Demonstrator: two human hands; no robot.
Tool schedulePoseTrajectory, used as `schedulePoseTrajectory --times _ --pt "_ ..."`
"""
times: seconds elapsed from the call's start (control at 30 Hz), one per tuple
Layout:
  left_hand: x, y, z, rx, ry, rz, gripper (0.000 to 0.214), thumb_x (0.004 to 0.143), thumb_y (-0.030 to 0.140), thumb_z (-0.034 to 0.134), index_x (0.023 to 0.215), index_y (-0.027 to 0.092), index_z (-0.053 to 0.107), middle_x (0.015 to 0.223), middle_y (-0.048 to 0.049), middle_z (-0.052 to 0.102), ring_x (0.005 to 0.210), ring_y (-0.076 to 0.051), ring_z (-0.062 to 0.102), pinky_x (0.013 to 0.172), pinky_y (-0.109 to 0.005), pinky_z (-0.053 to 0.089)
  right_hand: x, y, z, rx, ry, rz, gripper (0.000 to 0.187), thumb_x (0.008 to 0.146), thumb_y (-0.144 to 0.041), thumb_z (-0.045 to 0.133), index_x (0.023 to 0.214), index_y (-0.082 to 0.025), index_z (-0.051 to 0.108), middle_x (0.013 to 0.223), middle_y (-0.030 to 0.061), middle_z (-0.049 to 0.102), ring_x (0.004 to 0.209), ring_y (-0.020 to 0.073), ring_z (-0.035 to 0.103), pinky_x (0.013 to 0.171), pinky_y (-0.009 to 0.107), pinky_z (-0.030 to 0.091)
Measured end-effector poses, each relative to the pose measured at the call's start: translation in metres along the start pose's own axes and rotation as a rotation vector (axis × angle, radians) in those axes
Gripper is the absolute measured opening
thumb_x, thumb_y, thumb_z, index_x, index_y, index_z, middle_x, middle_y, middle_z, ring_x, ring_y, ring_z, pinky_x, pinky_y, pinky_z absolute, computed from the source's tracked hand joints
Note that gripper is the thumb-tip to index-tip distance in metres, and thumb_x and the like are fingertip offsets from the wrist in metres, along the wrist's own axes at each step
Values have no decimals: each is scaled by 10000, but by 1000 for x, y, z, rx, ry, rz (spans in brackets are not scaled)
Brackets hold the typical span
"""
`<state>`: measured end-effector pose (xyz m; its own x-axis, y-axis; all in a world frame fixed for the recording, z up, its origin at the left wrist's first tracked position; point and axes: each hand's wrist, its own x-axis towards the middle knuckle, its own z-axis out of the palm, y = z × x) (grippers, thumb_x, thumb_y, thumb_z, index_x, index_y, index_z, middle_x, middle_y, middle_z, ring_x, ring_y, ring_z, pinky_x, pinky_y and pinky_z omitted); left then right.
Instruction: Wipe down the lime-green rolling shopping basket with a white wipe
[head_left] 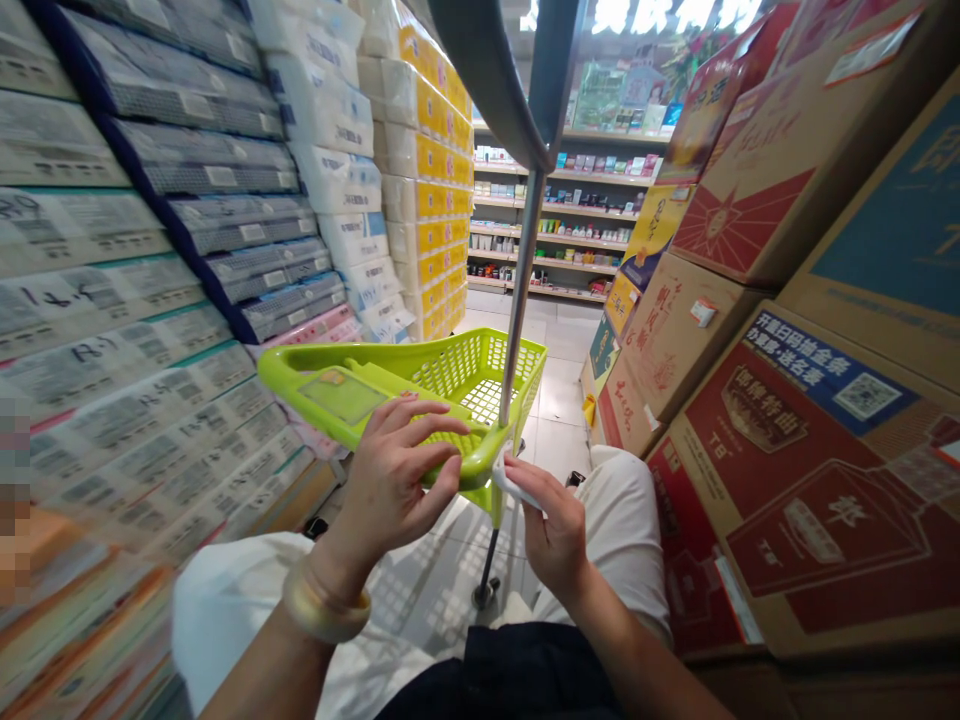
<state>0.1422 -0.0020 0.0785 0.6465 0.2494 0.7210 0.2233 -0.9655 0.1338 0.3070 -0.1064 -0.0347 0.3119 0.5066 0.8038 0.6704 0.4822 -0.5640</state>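
In front of me stands a lime-green plastic shopping cart [420, 365] with perforated basket walls. My left hand [401, 465] is closed over its near rim, fingers on top and the thumb below. A metal pole [519, 300] rises at the cart's near right corner. Pinched in my right hand [551, 525] is a small white cloth or tissue [517, 485], pressed to that corner beside the pole. Folds of the cloth are partly hidden by my fingers.
Stacked packs [150, 340] line the left side, with yellow-and-white tissue packs [431, 170] beyond. Cardboard boxes [795, 480] pile up close on the right. Stocked shelves [585, 210] cross the far end of a tiled floor [559, 375]. One caster [486, 594] sits below the cart.
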Motion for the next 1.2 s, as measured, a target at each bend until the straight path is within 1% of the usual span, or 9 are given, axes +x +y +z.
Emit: schedulePoseTrajectory --times 0.2,0.4,0.47,0.6,0.7,0.8,1.0,1.1,1.2 --pt "0 0 -1 -7 -8 11 211 828 193 513 689 234 666 934 -4 759 1038 -245 624 975 -470 421 -17 20 0 -31 -59 75 378 944 -115 436 1206 -253 672 1176 100 728 1113 209 689 975 382 565" --pt "1 0 -1 -6 -10 19 218 831 186 511 681 234 663 925 2 762 1044 -246 625 972 -468 412 -23 25 4 38 -40 137 356 916 -130 472 1168 -246 696 1167 87 734 1102 212 693 984 377 554" --pt "1 0 -1 -7 -6 26 218 829 181 513 676 230 659 915 5 764 1039 -244 627 967 -464 410 -28 33 7 32 -11 229 319 896 -160 503 1110 -237 727 1109 77 757 1043 222 718 939 370 575" --pt "0 -1 -2 -14 -6 33 209 834 187 515 688 223 660 901 7 766 1039 -244 626 959 -457 400 -25 41 12 65 87 541 268 862 -248 552 1017 -198 765 961 60 789 879 226 747 798 329 603" --pt "0 0 -2 -19 -13 44 221 836 188 506 676 220 654 871 10 766 1035 -247 628 952 -454 390 -9 35 13 160 177 640 294 848 -317 583 1024 -167 763 964 68 785 889 230 730 797 323 584" --pt "0 0 -4 -25 -16 48 210 834 191 504 684 218 648 800 17 756 1021 -245 632 936 -443 389 3 31 12 215 216 635 310 840 -352 599 1034 -168 758 980 65 780 909 231 714 806 330 569" --pt "-7 -4 -9 -33 -19 41 217 843 203 493 679 222 635 746 25 741 1013 -239 631 919 -428 390 6 28 12 190 224 633 285 840 -345 600 998 -171 761 945 58 784 863 226 721 774 332 575" --pt "-10 -9 -11 -22 -23 34 255 855 218 476 651 228 629 753 22 742 1022 -241 626 925 -428 389 14 18 13 183 224 530 274 876 -315 582 1050 -182 747 987 55 781 889 219 728 792 326 580" --pt "-14 -15 -14 -12 -34 20 264 864 246 465 672 233 645 778 12 747 1035 -250 622 928 -433 388 23 15 10 107 155 367 264 905 -265 557 1091 -205 735 1042 52 774 943 214 730 839 322 578"
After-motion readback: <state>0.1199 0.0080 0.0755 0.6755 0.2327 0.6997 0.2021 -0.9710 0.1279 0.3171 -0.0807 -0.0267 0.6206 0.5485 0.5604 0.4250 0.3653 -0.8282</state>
